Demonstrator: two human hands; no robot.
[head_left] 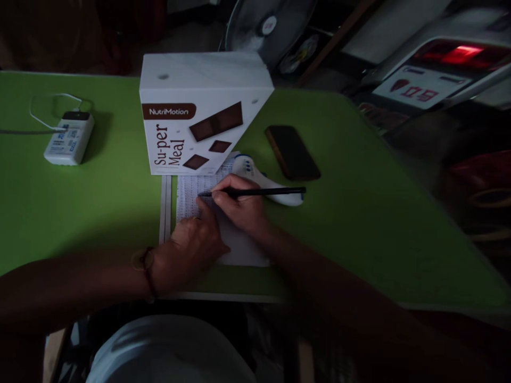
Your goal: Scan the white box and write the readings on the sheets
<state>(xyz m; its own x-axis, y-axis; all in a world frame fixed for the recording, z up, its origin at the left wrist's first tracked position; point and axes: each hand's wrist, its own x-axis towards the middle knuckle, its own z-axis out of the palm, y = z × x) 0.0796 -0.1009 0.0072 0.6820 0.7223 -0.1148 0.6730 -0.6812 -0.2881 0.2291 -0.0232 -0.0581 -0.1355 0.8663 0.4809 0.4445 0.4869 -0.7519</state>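
Note:
Sheets of paper (pixel 244 250) covered in lines of small writing lie on the green table, their far part behind a box. My right hand (pixel 241 205) grips a black pen (pixel 275 191), its tip low over the written lines. My left hand (pixel 195 239) rests on the paper, index finger stretched toward the pen tip and thumb spread out; it holds nothing. Just beyond my right hand lies a white and blue handheld device, shaped like an infrared thermometer (pixel 289 198), partly hidden by that hand and the pen.
A white NutriMotion box (pixel 167 141) stands at the top of the paper. To its right lies a dark phone (pixel 293 151). A white power adapter (pixel 69 141) with cables sits at the left. Behind the table stands a fan (pixel 249 26); a machine with a red-lit panel (pixel 459 56) is at right.

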